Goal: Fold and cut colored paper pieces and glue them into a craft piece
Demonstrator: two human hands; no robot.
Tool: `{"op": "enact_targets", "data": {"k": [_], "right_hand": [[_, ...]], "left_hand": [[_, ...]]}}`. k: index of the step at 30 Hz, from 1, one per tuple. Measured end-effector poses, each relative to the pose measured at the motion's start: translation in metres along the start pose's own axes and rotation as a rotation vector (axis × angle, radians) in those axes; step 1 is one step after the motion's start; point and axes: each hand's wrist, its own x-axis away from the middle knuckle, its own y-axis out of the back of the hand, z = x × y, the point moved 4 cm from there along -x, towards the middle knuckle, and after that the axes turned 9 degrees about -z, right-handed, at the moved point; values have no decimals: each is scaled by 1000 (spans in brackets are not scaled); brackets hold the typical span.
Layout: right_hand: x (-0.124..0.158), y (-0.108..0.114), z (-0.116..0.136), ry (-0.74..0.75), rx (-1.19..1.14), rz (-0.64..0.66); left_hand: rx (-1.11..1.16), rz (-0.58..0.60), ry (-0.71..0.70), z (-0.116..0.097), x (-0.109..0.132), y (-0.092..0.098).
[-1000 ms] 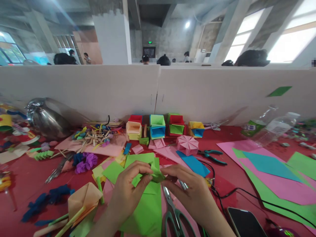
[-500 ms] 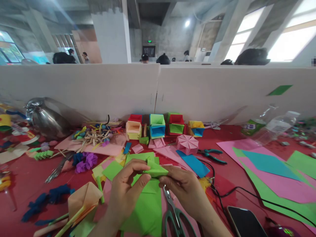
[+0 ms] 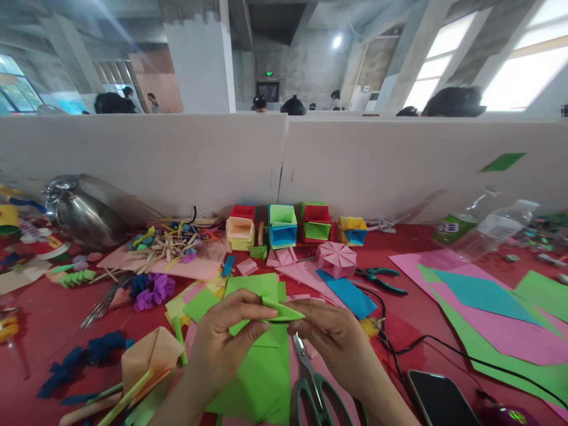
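Both my hands hold one folded green paper piece [image 3: 279, 312] just above the red table [image 3: 53, 325]. My left hand [image 3: 222, 343] pinches its left end between thumb and fingers. My right hand [image 3: 337, 340] grips its right end, fingers curled under it. A larger green sheet [image 3: 261, 378] lies flat beneath my hands. Green-handled scissors [image 3: 310, 381] lie just below my right hand.
Several coloured paper boxes [image 3: 284, 228] stand in a row at the white partition [image 3: 177, 160]. A pink folded disc [image 3: 337, 259], teal pliers [image 3: 381, 279], blue paper [image 3: 350, 296], a phone [image 3: 439, 399] with a black cable, big coloured sheets [image 3: 488, 319], plastic bottles [image 3: 488, 228], a metal kettle [image 3: 84, 210] and a peach paper cone [image 3: 151, 355] surround my hands.
The green piece has been pressed from a crumpled, puffed shape into a flat pointed fold. My hands stayed in place, fingers shifting along it.
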Motion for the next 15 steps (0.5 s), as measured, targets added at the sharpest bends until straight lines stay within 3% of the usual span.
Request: {"op": "enact_targets", "data": {"k": [3,9,15], "right_hand": [[1,1,-1,19,30,-37],[8,14,7,207,200,-311],[13,13,21,389,400,-388]], "left_hand": [[-9,-33,8,0,0,0],[-84,-57,6,0,0,-1],[-161,-66,-37,-4,0,-2]]}}
